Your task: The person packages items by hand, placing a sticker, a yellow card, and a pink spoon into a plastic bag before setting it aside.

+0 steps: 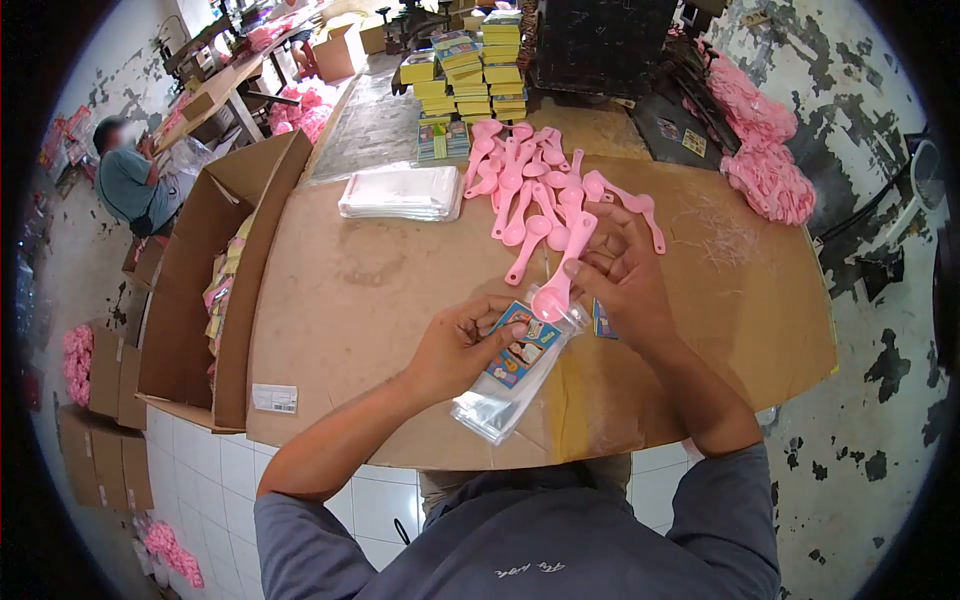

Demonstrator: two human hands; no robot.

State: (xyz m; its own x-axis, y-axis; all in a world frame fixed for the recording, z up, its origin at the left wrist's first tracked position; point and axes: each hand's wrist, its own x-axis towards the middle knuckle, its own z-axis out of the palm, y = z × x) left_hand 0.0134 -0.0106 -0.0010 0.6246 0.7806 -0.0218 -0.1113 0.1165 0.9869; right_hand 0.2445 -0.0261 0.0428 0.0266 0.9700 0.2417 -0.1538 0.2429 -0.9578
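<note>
Left hand (460,345), thumb on card (526,352), right hand (630,280) pinching spoon (560,287)

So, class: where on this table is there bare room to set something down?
Bare cardboard shows between the open box, the clear-bag stack and the left hand; another patch lies right of the right hand, below the pale shreds. Crowded: the far middle, with pink spoons and card stacks.

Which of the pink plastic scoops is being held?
The pink plastic scoop in the right hand, closest to the clear plastic bag; the other pink scoops lie heaped beyond it.
</note>
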